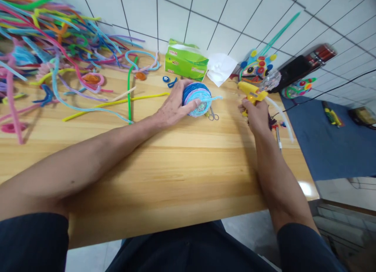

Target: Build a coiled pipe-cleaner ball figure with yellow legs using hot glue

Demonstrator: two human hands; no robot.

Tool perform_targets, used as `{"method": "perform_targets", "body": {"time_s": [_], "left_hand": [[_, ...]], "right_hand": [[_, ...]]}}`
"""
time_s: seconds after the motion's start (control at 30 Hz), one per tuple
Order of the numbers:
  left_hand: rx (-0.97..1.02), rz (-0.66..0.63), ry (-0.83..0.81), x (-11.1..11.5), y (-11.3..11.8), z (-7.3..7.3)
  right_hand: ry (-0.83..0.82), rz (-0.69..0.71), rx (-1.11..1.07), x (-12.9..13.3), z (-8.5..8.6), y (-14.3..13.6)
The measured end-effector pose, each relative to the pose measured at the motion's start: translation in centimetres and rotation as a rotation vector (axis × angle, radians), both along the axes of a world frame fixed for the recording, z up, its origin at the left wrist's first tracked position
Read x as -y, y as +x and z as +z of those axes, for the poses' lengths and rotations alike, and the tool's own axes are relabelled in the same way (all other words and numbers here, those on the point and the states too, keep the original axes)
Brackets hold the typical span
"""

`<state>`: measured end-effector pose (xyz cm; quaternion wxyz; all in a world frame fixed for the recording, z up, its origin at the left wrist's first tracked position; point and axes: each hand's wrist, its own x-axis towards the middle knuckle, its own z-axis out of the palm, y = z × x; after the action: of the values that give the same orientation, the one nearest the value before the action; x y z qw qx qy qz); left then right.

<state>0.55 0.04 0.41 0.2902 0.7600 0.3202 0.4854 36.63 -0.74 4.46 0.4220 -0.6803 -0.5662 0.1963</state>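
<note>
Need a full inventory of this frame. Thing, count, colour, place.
Coiled craft: 1, blues and lilac, in left hand
Glue gun: 1, yellow, in right hand
Glue stick: 1, whitish, behind glue gun
Scissors: 1, silver, beside coil
Green packet: 1, near wall
Paper: 1, white, right of packet
Fuzzy stems: many, mixed colours, mostly left
Decorated crafts: 2, multicoloured, right rear
Bottle-like object: 1, black and red, right rear
Tool: 1, yellow-black, on blue surface
Table: 1, wood, centre
Wall: 1, white tile, rear
Small bits: several, too unclear to count
Hands: 2, left, right
Sleeves: 2, dark, lower corners
</note>
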Motion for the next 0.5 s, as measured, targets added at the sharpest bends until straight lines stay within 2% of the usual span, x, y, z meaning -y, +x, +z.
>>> {"method": "perform_targets", "body": {"time_s": [0.03,0.1,0.17,0.23,0.37,0.5], "left_hand": [[-0.006,0.004,0.0,0.0,0.0,0.0],[-0.008,0.004,-0.004,0.0,-0.1,0.0],[-0.004,-0.009,-0.011,-0.2,-0.1,-0.1],[0.003,-0.025,-0.023,-0.4,-0.2,-0.2],[0.064,-0.032,-0.047,-0.7,-0.2,-0.6],[0.113,-0.045,-0.07,-0.8,-0.1,-0.8]], "right_hand": [[0.027,0.016,-0.046,1.0,0.7,-0.4],[0.103,0.161,-0.26,3.3,2.2,-1.5],[0.126,0.247,-0.379,5.5,3.6,-3.0],[0.056,0.309,-0.403,7.4,4.4,-4.5],[-0.081,0.426,-0.402,9.4,4.1,-6.6],[-0.129,0.47,-0.377,9.6,3.0,-7.3]]}}
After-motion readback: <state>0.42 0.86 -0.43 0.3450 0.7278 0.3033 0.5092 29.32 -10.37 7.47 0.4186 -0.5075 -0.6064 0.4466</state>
